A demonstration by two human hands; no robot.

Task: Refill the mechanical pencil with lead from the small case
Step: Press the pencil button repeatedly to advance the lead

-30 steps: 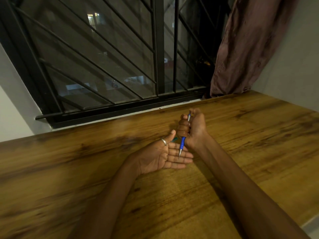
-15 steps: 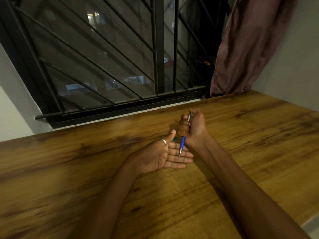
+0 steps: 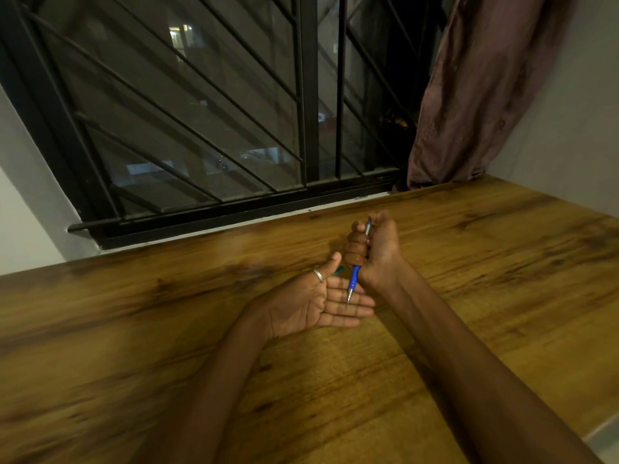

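Note:
My right hand [image 3: 373, 247] is closed in a fist around a blue mechanical pencil [image 3: 354, 277], held nearly upright with its metal tip pointing down. The thumb rests at the pencil's top end. My left hand [image 3: 318, 301] lies palm up on the wooden table, fingers flat and apart, directly under the pencil tip. A ring sits on its thumb. A small teal object [image 3: 339, 270], maybe the lead case, peeks out on the table behind the left thumb; most of it is hidden.
The wooden table [image 3: 167, 346] runs up to a barred window [image 3: 201, 128] at the back. A brown curtain [image 3: 469, 95] hangs at the back right beside a pale wall. The table's right edge shows at the lower right.

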